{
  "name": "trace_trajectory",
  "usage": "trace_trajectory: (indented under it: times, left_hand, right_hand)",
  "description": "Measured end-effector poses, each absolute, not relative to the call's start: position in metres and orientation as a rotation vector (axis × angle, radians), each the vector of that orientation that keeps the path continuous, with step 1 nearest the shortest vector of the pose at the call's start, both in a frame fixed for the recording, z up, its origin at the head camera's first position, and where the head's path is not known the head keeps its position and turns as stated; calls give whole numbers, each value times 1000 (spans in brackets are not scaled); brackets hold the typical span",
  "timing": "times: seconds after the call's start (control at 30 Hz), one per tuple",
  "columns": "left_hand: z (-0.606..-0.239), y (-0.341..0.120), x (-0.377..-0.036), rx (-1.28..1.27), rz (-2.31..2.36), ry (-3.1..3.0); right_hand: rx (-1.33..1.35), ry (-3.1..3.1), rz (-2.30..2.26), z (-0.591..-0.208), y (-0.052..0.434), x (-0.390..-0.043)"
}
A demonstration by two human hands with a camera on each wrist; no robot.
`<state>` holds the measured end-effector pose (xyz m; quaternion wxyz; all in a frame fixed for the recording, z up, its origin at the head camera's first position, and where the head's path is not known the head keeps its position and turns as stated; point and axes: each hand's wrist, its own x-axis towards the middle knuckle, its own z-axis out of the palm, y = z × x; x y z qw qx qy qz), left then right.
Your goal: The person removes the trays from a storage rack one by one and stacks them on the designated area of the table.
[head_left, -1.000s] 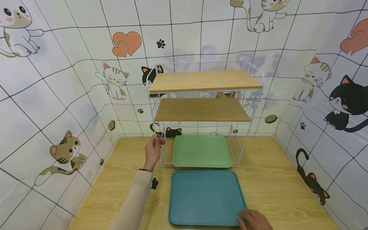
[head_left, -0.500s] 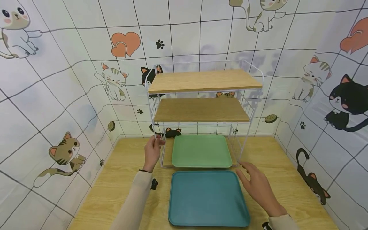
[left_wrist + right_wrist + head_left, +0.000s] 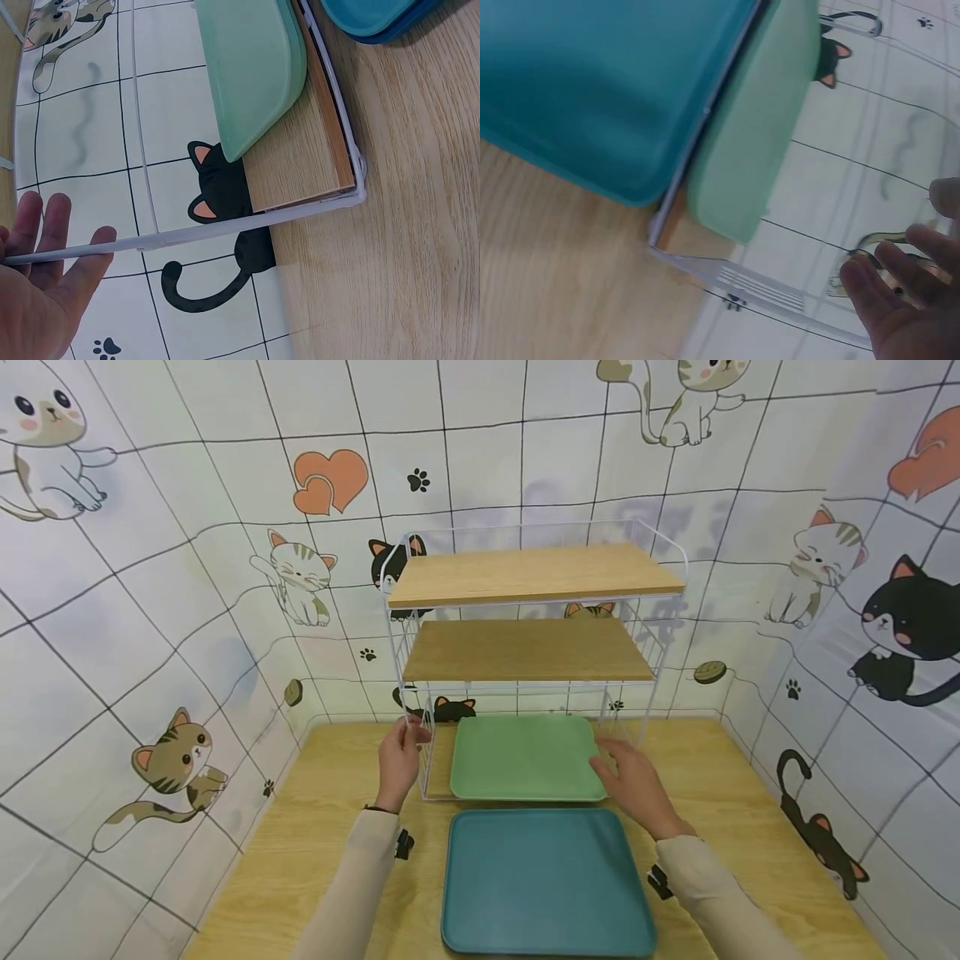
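A white wire rack (image 3: 652, 710) with wooden shelves stands against the far wall. My left hand (image 3: 397, 760) holds its front left post; in the left wrist view the fingers (image 3: 54, 236) lie around the thin white post (image 3: 187, 235). My right hand (image 3: 633, 781) is by the rack's right side, its fingers (image 3: 864, 289) extended and holding nothing. Whether it touches the wire cannot be told. On the bottom shelf lies a light green tray (image 3: 525, 758). A teal tray (image 3: 547, 881) lies on the table in front of the rack, between the forearms.
The rack's middle shelf (image 3: 525, 650) and top shelf (image 3: 536, 572) are wooden boards. Cat-printed tile-pattern sheeting (image 3: 480, 468) covers the walls behind and at both sides. The wooden table (image 3: 750, 852) extends to either side of the trays.
My right hand has left the teal tray's near right corner and moved forward to the rack's right side. The left hand stays on the post.
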<state>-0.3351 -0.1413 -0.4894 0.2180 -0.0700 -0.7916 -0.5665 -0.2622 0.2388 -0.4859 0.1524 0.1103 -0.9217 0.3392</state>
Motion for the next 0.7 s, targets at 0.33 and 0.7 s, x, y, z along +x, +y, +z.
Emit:
trace_trajectory:
  times: [0.33, 0.7]
  left_hand:
    - [-493, -141, -335, -184, -1613, -2191]
    - [-492, -141, -335, -202, -1552, -2194]
  right_hand:
    - [236, -2728, 968, -530, 234, -290]
    - [194, -2837, 918, -559, 234, -300]
